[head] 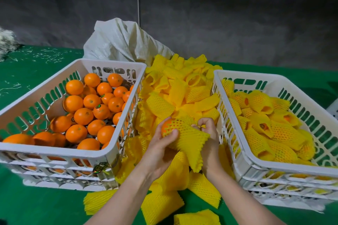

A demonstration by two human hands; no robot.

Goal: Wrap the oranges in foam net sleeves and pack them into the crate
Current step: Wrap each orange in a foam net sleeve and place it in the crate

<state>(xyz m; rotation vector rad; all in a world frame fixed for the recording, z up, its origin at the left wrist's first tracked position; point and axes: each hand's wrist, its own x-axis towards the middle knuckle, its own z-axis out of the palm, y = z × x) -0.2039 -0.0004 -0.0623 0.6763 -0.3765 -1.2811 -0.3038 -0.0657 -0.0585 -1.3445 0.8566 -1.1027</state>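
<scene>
Orange (pixel 165 127) (half-sleeved) in left grip (pixel 161 150); right grip (pixel 208 133) pinches sleeve (pixel 190 142).

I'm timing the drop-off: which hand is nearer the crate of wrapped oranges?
Right. The right hand, pinching the foam sleeve, is close beside the crate of wrapped oranges; the left hand, gripping the orange, sits farther left, nearer the crate of bare oranges.

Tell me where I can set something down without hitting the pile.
Bare green table lies in front of the left crate, and behind it toward the far left, with scraps. Between the crates the foam sleeves crowd everything; the right crate has its floor nearly covered.
</scene>
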